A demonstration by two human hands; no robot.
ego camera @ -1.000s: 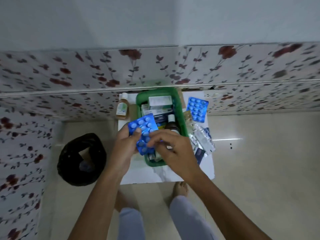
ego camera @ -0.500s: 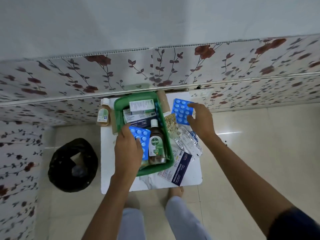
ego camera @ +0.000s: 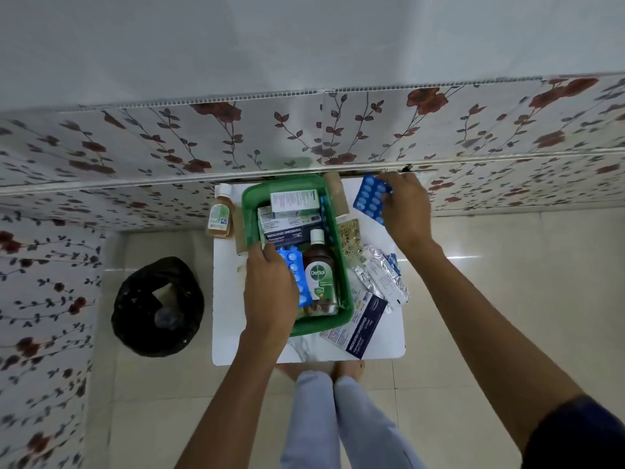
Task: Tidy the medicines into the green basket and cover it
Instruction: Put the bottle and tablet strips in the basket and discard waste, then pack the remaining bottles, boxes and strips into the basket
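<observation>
The green basket (ego camera: pixel 252 211) stands on a small white table (ego camera: pixel 385 343). Inside lie several medicine boxes (ego camera: pixel 294 201), a brown Dettol bottle (ego camera: pixel 318 275) and a blue blister pack (ego camera: pixel 297 275). My left hand (ego camera: pixel 270 289) rests over the basket's left side, fingers on that blue pack. My right hand (ego camera: pixel 404 211) grips a second blue blister pack (ego camera: pixel 372 198) at the table's far right corner, lifted off the top. Silver blister strips (ego camera: pixel 382 279), a gold capsule strip (ego camera: pixel 351 235) and a dressings box (ego camera: pixel 360 328) lie right of the basket.
A small amber bottle (ego camera: pixel 220 218) stands left of the basket. A cardboard piece (ego camera: pixel 336 194) lies along the basket's right rim. A black bin bag (ego camera: pixel 157 306) sits on the floor to the left. Floral wall panels run behind the table.
My left hand has laid the blue blister pack in the basket. My right hand has reached to the far right corner and taken hold of the other blue pack, tilting it up.
</observation>
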